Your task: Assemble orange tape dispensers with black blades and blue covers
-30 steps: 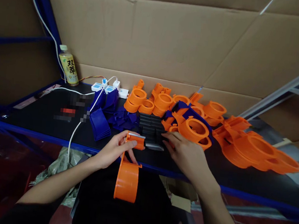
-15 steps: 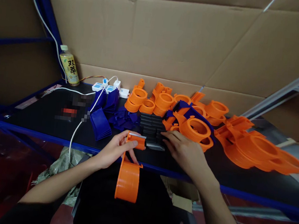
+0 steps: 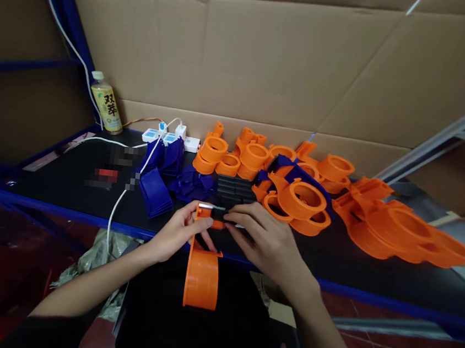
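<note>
My left hand (image 3: 176, 232) grips an orange tape dispenser body (image 3: 202, 273) by its upper end, where a toothed metal blade (image 3: 211, 207) shows. The round orange drum hangs below the table edge. My right hand (image 3: 265, 238) has its fingers pinched on a small black part (image 3: 220, 216) held against the dispenser's top, right beside the blade. A stack of black ribbed parts (image 3: 235, 188) lies on the table just behind both hands.
Several orange dispenser bodies (image 3: 302, 198) are heaped at the back and right, more at the far right (image 3: 397, 227). Blue plastic pieces (image 3: 156, 191) lie left of centre. A power strip (image 3: 170, 136) with a white cable and a drink bottle (image 3: 107, 102) stand at the back left. Cardboard (image 3: 248, 59) lines the wall.
My right hand left the stack of black parts and came left to the top of the dispenser with a black piece. My left hand stayed in place.
</note>
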The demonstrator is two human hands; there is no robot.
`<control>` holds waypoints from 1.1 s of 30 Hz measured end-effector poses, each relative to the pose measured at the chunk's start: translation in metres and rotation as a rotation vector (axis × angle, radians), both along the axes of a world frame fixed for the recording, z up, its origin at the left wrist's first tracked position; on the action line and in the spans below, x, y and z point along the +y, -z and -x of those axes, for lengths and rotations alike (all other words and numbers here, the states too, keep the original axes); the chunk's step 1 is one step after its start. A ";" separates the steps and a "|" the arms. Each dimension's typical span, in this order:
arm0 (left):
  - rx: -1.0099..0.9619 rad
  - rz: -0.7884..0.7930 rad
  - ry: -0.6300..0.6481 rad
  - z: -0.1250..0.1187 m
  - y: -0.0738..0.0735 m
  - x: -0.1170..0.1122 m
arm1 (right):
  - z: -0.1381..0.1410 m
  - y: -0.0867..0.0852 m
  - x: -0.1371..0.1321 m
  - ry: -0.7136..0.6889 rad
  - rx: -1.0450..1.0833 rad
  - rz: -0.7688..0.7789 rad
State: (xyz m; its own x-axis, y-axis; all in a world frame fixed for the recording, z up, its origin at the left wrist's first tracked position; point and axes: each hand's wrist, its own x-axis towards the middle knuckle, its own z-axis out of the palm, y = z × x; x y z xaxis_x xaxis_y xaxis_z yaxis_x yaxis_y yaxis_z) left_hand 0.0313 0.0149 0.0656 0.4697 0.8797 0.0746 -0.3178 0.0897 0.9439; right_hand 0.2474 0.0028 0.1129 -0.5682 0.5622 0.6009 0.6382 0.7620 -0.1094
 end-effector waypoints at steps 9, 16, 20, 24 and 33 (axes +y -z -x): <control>0.066 -0.053 -0.002 0.001 0.002 0.001 | 0.030 0.016 -0.007 0.058 0.258 0.085; 0.000 0.030 -0.038 0.002 0.003 -0.001 | 0.033 0.018 -0.013 0.035 0.144 0.040; -0.001 0.047 -0.039 0.001 0.004 -0.002 | 0.027 0.019 -0.014 -0.030 0.160 0.097; -0.022 0.045 -0.039 0.000 0.004 -0.002 | 0.024 0.018 -0.016 -0.053 0.240 0.150; -0.225 0.246 -0.154 0.008 -0.006 -0.001 | 0.027 0.003 0.039 0.088 0.116 0.127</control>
